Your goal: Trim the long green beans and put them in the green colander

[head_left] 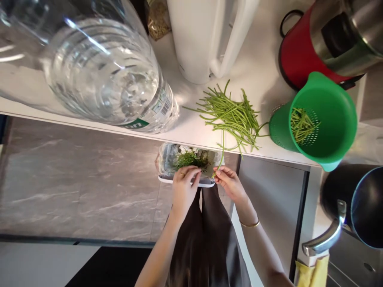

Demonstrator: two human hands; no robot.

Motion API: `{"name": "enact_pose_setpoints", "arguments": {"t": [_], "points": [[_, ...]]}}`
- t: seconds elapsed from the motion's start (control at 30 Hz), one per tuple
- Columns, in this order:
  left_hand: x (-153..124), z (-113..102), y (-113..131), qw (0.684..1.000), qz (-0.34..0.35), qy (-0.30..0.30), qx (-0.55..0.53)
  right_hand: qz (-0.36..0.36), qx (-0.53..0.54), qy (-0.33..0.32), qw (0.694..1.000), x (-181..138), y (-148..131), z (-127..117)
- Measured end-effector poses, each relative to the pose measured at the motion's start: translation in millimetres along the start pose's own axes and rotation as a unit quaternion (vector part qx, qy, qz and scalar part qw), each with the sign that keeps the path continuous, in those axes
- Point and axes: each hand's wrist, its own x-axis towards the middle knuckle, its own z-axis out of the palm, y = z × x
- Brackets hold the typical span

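Observation:
My left hand [183, 184] and my right hand [228, 181] are held close together over a small bin lined with a clear bag [167, 161] full of green scraps, just below the counter edge. My right hand pinches a long green stalk [222, 153] that reaches up to the pile of green stalks [235, 115] on the white counter [191, 131]. The fingers of my left hand are pinched together at the bin's rim; what they hold is too small to name. A green colander [324, 119] with several cut stalk pieces lies tilted to the right of the pile.
A large clear water bottle [98, 67] lies on the counter at the left. A white jug [203, 40] stands behind the pile. A red and steel appliance [323, 40] sits at the back right. A dark pot with a steel handle [356, 207] is at the lower right.

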Motion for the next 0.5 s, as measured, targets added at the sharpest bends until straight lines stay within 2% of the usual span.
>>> {"name": "enact_pose_setpoints", "arguments": {"t": [0.17,0.5], "points": [[-4,-11,16,0.994,0.095,-0.014,-0.051,-0.014,0.008,-0.007,1.000,1,-6,16],[-3,-19,17,0.985,0.161,0.046,-0.027,-0.013,-0.010,0.013,1.000,2,-17,42]]}}
